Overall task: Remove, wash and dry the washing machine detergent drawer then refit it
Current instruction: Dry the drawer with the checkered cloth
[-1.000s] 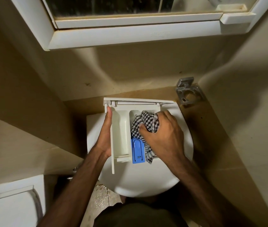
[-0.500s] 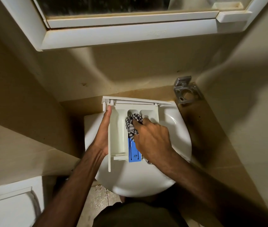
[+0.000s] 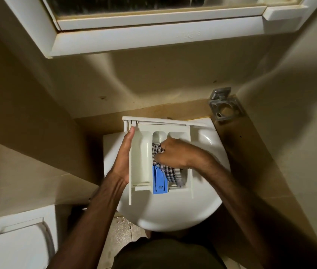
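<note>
Curled tight round a bunched black-and-white checked cloth, my right hand presses it down into the middle compartment of the white detergent drawer, while my left hand lies flat and straight-fingered along the drawer's left wall, fingertips up near the front panel, steadying it without curling round anything. From my remote seat I start nearest: a dark garment fills the bottom edge of the view, with a strip of speckled floor tile just beyond it, and a white toilet cistern lid sits at lower left. Both forearms reach up from there to the drawer, which rests across the top of a white round basin, its front panel toward the wall and its rails pointing back at me. I can see 3 compartments, and a blue insert stands at the near end of the middle one, touching the trailing cloth. Past the basin, a brown ledge runs along the beige wall, carrying a square metal holder at right. Highest up hangs a white-framed cabinet with a mirror edge.
</note>
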The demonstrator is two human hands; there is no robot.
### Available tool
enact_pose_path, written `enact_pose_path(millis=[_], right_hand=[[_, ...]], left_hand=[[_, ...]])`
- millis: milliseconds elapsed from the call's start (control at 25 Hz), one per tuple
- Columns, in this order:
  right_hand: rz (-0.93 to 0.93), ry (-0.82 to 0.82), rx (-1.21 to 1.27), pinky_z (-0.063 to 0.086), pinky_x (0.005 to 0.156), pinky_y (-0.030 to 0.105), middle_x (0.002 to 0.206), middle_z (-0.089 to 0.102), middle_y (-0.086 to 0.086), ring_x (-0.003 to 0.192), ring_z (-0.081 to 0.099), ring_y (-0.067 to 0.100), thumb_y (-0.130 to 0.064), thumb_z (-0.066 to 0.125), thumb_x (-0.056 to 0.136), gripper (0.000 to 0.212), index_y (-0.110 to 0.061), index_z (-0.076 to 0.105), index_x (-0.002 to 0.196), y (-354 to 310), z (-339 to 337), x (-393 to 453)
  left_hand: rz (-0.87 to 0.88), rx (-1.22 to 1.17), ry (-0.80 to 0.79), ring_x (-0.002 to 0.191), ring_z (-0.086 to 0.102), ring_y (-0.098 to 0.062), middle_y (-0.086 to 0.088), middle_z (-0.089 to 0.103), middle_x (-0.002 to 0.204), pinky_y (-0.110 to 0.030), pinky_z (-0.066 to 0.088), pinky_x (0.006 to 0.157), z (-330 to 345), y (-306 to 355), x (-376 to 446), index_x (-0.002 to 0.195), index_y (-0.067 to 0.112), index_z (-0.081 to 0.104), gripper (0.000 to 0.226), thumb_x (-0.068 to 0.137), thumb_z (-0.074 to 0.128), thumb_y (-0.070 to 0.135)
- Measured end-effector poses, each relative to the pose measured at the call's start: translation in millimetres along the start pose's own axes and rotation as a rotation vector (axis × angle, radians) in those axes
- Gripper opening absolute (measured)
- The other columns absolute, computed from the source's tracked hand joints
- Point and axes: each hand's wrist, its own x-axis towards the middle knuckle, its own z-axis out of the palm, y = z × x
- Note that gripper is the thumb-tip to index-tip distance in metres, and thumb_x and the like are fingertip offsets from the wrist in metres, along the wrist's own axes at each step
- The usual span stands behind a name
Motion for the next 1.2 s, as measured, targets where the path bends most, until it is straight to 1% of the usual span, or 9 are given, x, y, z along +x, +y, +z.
enact_pose_path(millis=[40, 120, 240, 400, 560, 680, 840, 1080, 1200], right_hand=[[-0.001, -0.004, -0.023, 0.054, 0.078, 0.036, 0.111, 0.068, 0.012, 0.094, 0.065, 0.025, -0.029, 0.054, 0.099, 0.030, -0.004, 0.065, 0.113, 3, 2, 0], [0.010, 0.152, -0.094, 0.048, 0.077, 0.035, 0.106, 0.067, 0.007, 0.097, 0.064, 0.028, -0.032, 0.055, 0.099, 0.024, -0.013, 0.065, 0.110, 4, 18, -1], [0.003, 0.461, -0.244, 0.038, 0.069, 0.032, 0.100, 0.072, 0.005, 0.095, 0.069, 0.029, -0.026, 0.056, 0.099, 0.015, -0.019, 0.069, 0.105, -2, 36, 4], [0.035, 0.788, -0.471, 0.033, 0.057, 0.026, 0.084, 0.075, -0.001, 0.077, 0.074, 0.020, -0.022, 0.069, 0.092, 0.013, -0.026, 0.072, 0.104, -15, 31, 10], [0.008, 0.575, -0.307, 0.040, 0.073, 0.032, 0.109, 0.073, 0.007, 0.100, 0.071, 0.029, -0.011, 0.051, 0.101, 0.024, -0.015, 0.064, 0.121, -20, 25, 17], [0.042, 0.326, -0.097, 0.045, 0.078, 0.033, 0.099, 0.066, 0.005, 0.097, 0.064, 0.028, -0.018, 0.056, 0.097, 0.021, -0.011, 0.063, 0.115, -10, 7, 20], [0.005, 0.083, -0.144, 0.057, 0.081, 0.036, 0.086, 0.063, 0.000, 0.087, 0.066, 0.022, -0.026, 0.060, 0.095, 0.021, -0.008, 0.063, 0.105, 0, -2, 18], [-0.031, 0.051, -0.269, 0.049, 0.073, 0.030, 0.074, 0.055, -0.005, 0.076, 0.059, 0.017, -0.044, 0.069, 0.090, 0.032, -0.020, 0.051, 0.080, 12, 5, 16], [-0.028, 0.207, -0.172, 0.038, 0.063, 0.026, 0.069, 0.056, -0.003, 0.070, 0.059, 0.018, -0.037, 0.069, 0.088, 0.028, -0.020, 0.055, 0.070, 20, 27, 11]], left_hand=[[-0.016, 0.017, -0.001, 0.102, 0.066, -0.032, -0.018, 0.066, 0.118, -0.042, 0.053, 0.093, 1, 2, -1, 0.130, 0.015, 0.069, 0.068, 0.094, 0.046, 0.068], [-0.020, 0.033, -0.011, 0.096, 0.071, -0.027, -0.014, 0.072, 0.111, -0.038, 0.058, 0.089, 3, 6, -1, 0.114, 0.020, 0.077, 0.060, 0.096, 0.043, 0.065], [-0.032, 0.032, -0.013, 0.098, 0.070, -0.029, -0.016, 0.070, 0.113, -0.040, 0.056, 0.092, 7, 9, -1, 0.118, 0.018, 0.075, 0.061, 0.095, 0.046, 0.066], [-0.003, -0.008, -0.003, 0.089, 0.074, -0.024, -0.012, 0.074, 0.103, -0.034, 0.061, 0.082, 14, 13, 4, 0.106, 0.017, 0.079, 0.055, 0.095, 0.047, 0.061], [0.004, 0.020, -0.013, 0.078, 0.072, -0.023, -0.008, 0.074, 0.091, -0.031, 0.059, 0.075, 8, 16, 11, 0.095, 0.018, 0.080, 0.049, 0.094, 0.050, 0.056], [-0.023, 0.057, 0.001, 0.075, 0.070, -0.023, -0.008, 0.073, 0.086, -0.033, 0.055, 0.075, 4, 2, 6, 0.089, 0.020, 0.081, 0.047, 0.092, 0.049, 0.054], [-0.013, 0.066, 0.063, 0.082, 0.067, -0.027, -0.013, 0.070, 0.097, -0.039, 0.049, 0.083, -1, -13, 6, 0.103, 0.021, 0.078, 0.048, 0.087, 0.057, 0.060], [-0.059, 0.033, 0.093, 0.089, 0.059, -0.032, -0.019, 0.059, 0.110, -0.038, 0.049, 0.078, -4, -27, 1, 0.121, 0.015, 0.069, 0.064, 0.082, 0.062, 0.065], [-0.055, 0.031, 0.109, 0.083, 0.060, -0.029, -0.018, 0.060, 0.103, -0.036, 0.049, 0.075, -4, -31, 0, 0.114, 0.016, 0.072, 0.055, 0.085, 0.059, 0.062]])
